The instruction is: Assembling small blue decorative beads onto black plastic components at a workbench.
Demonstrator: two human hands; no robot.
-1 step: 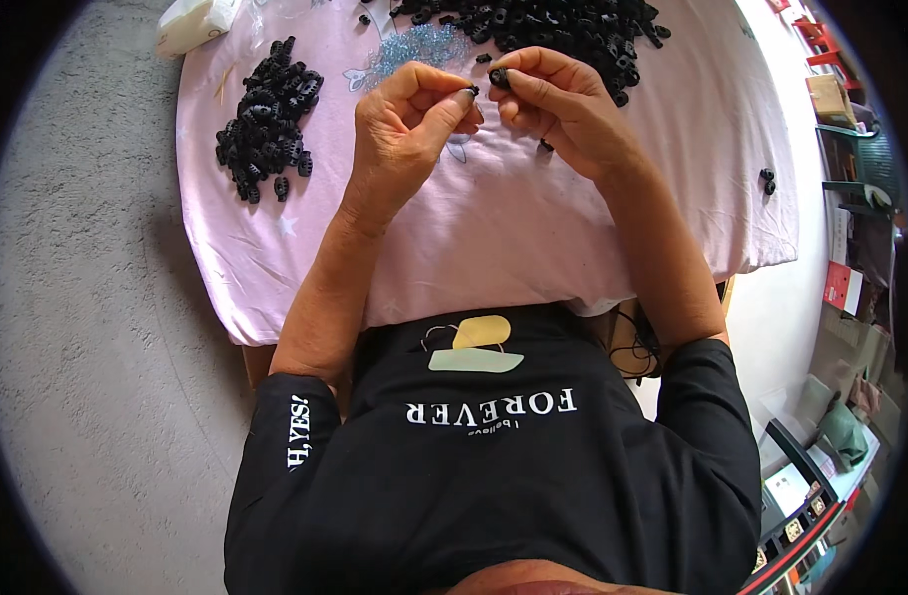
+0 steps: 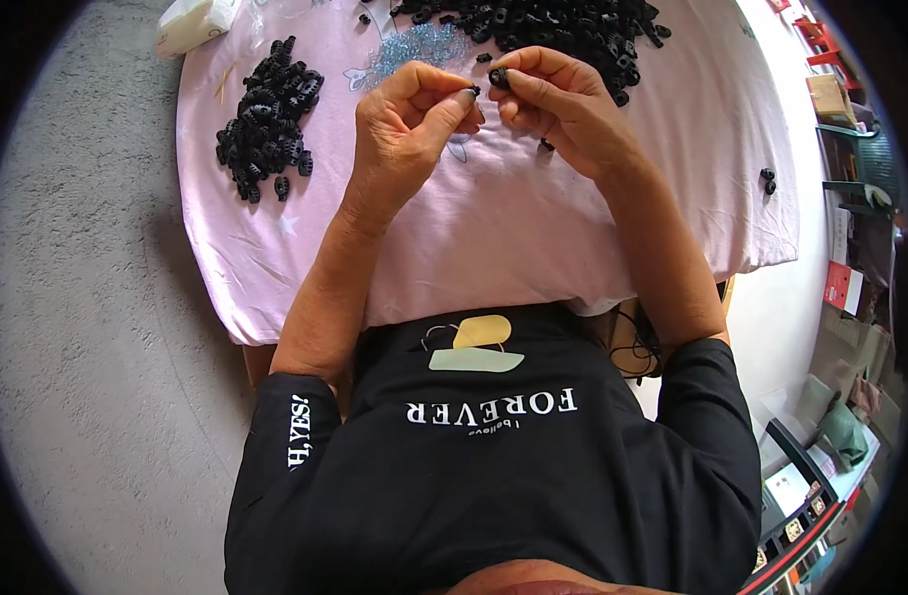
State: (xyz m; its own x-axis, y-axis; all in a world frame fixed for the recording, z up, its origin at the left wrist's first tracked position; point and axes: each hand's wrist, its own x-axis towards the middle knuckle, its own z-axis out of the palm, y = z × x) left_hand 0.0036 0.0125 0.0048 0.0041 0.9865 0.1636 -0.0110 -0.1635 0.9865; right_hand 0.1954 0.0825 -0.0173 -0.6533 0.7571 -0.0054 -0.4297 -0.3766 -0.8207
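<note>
My left hand [image 2: 406, 129] pinches a small black plastic piece [image 2: 474, 90] between thumb and forefinger; most of it is hidden by the fingertips. Just to its right, my right hand [image 2: 565, 111] grips a rounded black plastic part [image 2: 499, 77] with a hole in it. The two pieces are close together but apart. Behind my hands lies a loose heap of tiny, shiny bluish pieces [image 2: 414, 52], too fine to tell their kind. A large pile of black ringed parts [image 2: 573, 28] spreads beyond my right hand. To the left sits a smaller pile of ribbed black plastic pieces [image 2: 266, 119].
A pink cloth [image 2: 474, 248] covers the table. Single black parts lie near my right wrist [image 2: 546, 146] and at the right side [image 2: 768, 180]. A white packet [image 2: 196, 25] stands at the far left corner. Shelves with boxes [image 2: 843, 288] line the right.
</note>
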